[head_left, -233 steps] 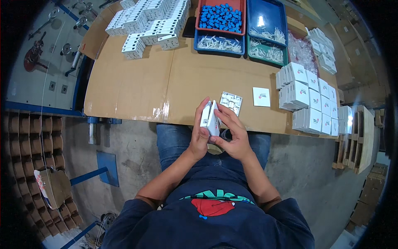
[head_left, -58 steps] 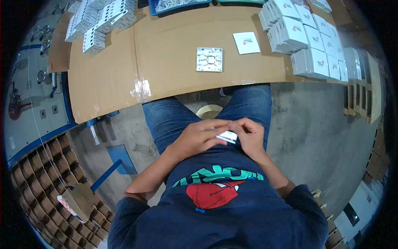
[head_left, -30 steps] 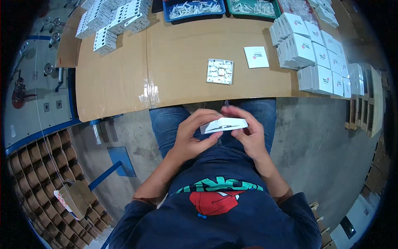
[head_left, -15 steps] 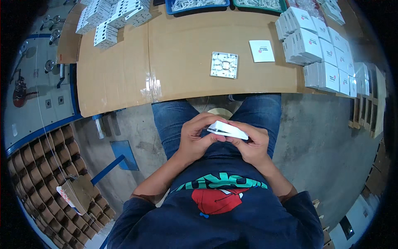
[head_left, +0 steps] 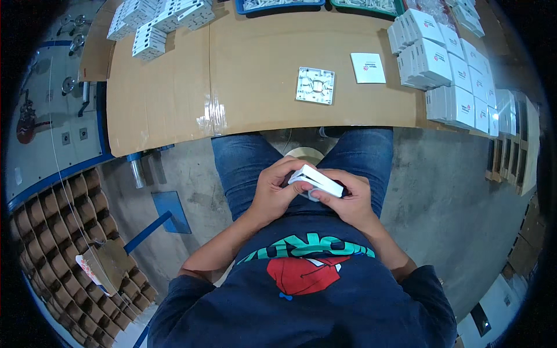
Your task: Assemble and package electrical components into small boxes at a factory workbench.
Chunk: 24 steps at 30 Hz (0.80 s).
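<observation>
Above my lap, a white plastic box (head_left: 316, 181) is held between both hands, turned on edge with a dark gap along its side. My left hand (head_left: 277, 188) grips its left end, thumb on the near side. Around the right end are the fingers of my right hand (head_left: 351, 197), its thumb pressed to the near edge. On the table ahead lies an open white box base (head_left: 315, 86) with molded parts inside. A square white cover (head_left: 368, 68) with a small printed mark lies flat to its right.
The cardboard-covered table (head_left: 162, 104) has stacked white boxes (head_left: 458, 75) at right and more white stacks (head_left: 149, 43) at far left. A blue tray (head_left: 278, 8) and a green tray (head_left: 368, 8) of small white parts stand at the back. A divided cardboard crate (head_left: 52, 255) is at lower left.
The white box has been tilted in my hands, its right end now lower and more of its edge showing. My right hand has shifted slightly. Nothing on the table was moved.
</observation>
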### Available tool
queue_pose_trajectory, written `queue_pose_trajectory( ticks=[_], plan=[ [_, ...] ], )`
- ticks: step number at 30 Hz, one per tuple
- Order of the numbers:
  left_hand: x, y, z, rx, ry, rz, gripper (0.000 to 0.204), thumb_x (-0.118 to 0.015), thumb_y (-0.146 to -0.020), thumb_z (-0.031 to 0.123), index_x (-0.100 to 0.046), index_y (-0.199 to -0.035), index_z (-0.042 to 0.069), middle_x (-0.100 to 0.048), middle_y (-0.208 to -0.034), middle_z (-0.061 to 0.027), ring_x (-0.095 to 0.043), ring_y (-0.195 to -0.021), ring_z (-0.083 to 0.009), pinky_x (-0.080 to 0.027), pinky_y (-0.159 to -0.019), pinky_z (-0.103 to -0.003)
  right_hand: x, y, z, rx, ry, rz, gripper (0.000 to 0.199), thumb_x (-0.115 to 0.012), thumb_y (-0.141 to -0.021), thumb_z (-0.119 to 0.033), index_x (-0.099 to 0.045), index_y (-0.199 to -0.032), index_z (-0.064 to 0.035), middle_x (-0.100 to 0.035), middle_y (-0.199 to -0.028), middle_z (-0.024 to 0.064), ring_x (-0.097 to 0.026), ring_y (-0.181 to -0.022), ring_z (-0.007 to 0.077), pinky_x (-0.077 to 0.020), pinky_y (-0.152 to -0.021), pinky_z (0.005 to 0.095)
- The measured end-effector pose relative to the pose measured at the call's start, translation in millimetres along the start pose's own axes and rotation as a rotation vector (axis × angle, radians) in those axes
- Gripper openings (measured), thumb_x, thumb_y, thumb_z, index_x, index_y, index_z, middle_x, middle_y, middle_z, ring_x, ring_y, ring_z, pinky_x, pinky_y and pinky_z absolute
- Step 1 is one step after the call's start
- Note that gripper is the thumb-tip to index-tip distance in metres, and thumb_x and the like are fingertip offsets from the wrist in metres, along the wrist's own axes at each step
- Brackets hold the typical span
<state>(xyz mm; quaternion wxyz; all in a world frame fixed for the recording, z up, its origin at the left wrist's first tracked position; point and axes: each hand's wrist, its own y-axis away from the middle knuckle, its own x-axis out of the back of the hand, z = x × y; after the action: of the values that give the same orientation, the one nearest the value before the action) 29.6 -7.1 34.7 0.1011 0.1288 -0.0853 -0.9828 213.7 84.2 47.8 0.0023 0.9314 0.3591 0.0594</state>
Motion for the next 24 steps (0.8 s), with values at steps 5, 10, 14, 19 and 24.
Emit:
queue_pose_trajectory(
  ticks=[5, 10, 14, 19, 24],
  plan=[
    [9, -5, 11, 0.039, -0.046, -0.101, 0.037, -0.079, -0.084, 0.011, -0.066, -0.117, 0.0, -0.063, -0.11, -0.0062, -0.06, -0.107, -0.0151, -0.046, -0.092, -0.028, 4, 4, 16, 0.009, -0.079, 0.056, 0.036, -0.08, -0.08, 0.0, -0.065, -0.113, 0.0013, -0.054, -0.118, 0.0111, -0.062, -0.104, 0.0206, -0.0554, -0.084, 0.0292],
    [-3, -19, -7, 0.144, 0.438, -0.118, 0.06, -0.05, -0.103, 0.047, -0.045, -0.145, 0.005, -0.056, -0.126, -0.0088, -0.054, -0.12, -0.0171, -0.042, -0.101, -0.03, 1, -3, 21, -0.097, -0.413, 0.065, 0.033, -0.076, -0.08, 0.004, -0.066, -0.112, 0.0001, -0.06, -0.114, 0.0112, -0.061, -0.107, 0.0193, -0.0541, -0.084, 0.0301],
    [-10, -16, -11, 0.378, 0.394, -0.261, 0.066, -0.023, -0.107, 0.057, -0.033, -0.153, 0.01, -0.05, -0.137, -0.0101, -0.052, -0.124, -0.0181, -0.042, -0.104, -0.03, 2, -7, 20, 0.102, 0.054, 0.026, 0.034, -0.078, -0.08, -0.002, -0.066, -0.111, 0.0, -0.063, -0.114, 0.012, -0.061, -0.107, 0.0257, -0.0497, -0.091, 0.0354],
    [-17, -15, -19, 0.357, 0.138, -0.13, 0.068, -0.021, -0.107, 0.057, -0.039, -0.146, 0.004, -0.053, -0.13, -0.0108, -0.055, -0.114, -0.0162, -0.043, -0.101, -0.029, -1, -16, -9, 0.16, 0.304, -0.004, 0.043, -0.083, -0.073, -0.011, -0.065, -0.112, -0.0031, -0.063, -0.114, 0.011, -0.06, -0.103, 0.029, -0.0483, -0.089, 0.0362],
    [-24, -15, -17, 0.398, 0.267, -0.088, 0.061, -0.03, -0.107, 0.055, -0.049, -0.134, 0.003, -0.058, -0.116, -0.0075, -0.055, -0.107, -0.0144, -0.044, -0.096, -0.029, 0, -27, -15, 0.122, 0.237, -0.065, 0.046, -0.086, -0.07, -0.015, -0.06, -0.107, -0.0047, -0.061, -0.108, 0.0104, -0.058, -0.098, 0.0296, -0.0483, -0.081, 0.0354]
  ],
)
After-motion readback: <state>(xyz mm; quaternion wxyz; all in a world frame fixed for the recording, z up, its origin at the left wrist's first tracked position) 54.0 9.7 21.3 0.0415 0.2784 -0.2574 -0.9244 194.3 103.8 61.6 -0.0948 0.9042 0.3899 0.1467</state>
